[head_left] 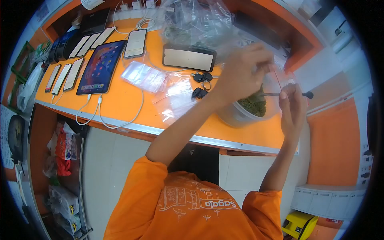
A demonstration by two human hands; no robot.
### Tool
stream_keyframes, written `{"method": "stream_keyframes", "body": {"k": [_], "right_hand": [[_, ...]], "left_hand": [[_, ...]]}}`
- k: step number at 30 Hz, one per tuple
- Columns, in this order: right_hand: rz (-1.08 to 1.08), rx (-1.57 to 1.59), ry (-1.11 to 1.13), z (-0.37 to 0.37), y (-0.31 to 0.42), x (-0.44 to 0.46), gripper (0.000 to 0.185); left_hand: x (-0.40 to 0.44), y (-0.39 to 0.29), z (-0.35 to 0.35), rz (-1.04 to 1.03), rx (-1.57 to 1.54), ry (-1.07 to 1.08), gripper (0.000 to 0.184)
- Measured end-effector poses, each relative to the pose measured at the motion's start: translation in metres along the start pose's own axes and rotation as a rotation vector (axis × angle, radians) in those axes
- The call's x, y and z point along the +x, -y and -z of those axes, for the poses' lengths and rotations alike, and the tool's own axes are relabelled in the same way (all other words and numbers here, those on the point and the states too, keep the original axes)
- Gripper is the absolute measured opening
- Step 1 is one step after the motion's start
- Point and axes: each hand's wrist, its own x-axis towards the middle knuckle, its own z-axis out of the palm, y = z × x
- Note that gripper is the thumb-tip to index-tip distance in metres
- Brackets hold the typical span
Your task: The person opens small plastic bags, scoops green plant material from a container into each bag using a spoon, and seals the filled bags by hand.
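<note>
Orange counter [256, 135] spreads before me with a metal strip along its near edge, and pale floor tiles [104, 160] show below. White lettering [220, 204] on my orange shirt [140, 200] stands upside down to the camera; I read it as "Sagaja", though its last letters are unsure. At the far left hangs a white sheet [6, 138] with writing too small to make out. My right hand [294, 106] is closed, thumb against fingers, around a dark rod [272, 95] whose black knob juts out on the right. A thin clear bag [279, 76] with a reddish line rises just above that grip. My left hand [246, 72] is blurred, its fingers bent in at the bag's upper part; I cannot tell whether they have closed on it. Beneath both hands stands a clear tub [236, 119] holding a green, crumbly material [254, 105]. Left of it lie black keys [205, 77] on a ring, flat clear packets [143, 76] and a large phone [189, 58] turned sideways. Farther left, a tablet [102, 66] displays app icons, with cables [100, 105] plugged into its near edge, and several lit phones [74, 75] surround it, their text illegible to me.
</note>
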Motion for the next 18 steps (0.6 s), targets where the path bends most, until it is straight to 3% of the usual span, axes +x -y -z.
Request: {"method": "stream_keyframes", "body": {"k": [2, 5, 7, 9, 11, 12, 15, 16, 18], "right_hand": [[-0.011, 0.012, -0.015, 0.002, 0.000, -0.003, 0.014], [-0.044, 0.120, -0.048, 0.017, -0.022, -0.013, 0.013], [-0.074, 0.075, -0.070, 0.020, -0.023, -0.016, 0.010], [-0.079, -0.034, -0.059, 0.013, -0.019, -0.018, 0.010], [-0.071, -0.136, 0.007, 0.005, -0.012, -0.013, 0.011], [-0.066, -0.187, 0.037, 0.002, -0.009, -0.010, 0.015], [-0.179, -0.135, 0.038, -0.002, -0.005, -0.010, 0.025], [-0.090, -0.143, 0.022, -0.003, -0.010, -0.011, 0.027], [0.075, -0.159, -0.015, -0.007, -0.023, -0.015, 0.033]], "left_hand": [[0.006, 0.005, 0.003, 0.059, -0.025, 0.030, 0.008], [0.028, 0.017, 0.008, 0.048, 0.045, -0.145, 0.009], [0.098, 0.079, 0.046, 0.118, -0.225, 0.588, 0.032], [0.106, 0.085, 0.035, 0.059, -0.108, 0.529, 0.034], [0.074, 0.043, -0.039, -0.130, 0.377, -0.330, 0.015], [0.070, 0.045, -0.038, -0.180, 0.464, -0.062, 0.024], [0.038, 0.063, -0.031, -0.121, 0.324, 0.099, 0.037], [0.026, 0.067, -0.011, -0.009, 0.370, 0.209, 0.048], [0.011, 0.063, 0.037, 0.082, 0.593, 0.282, 0.041]]}}
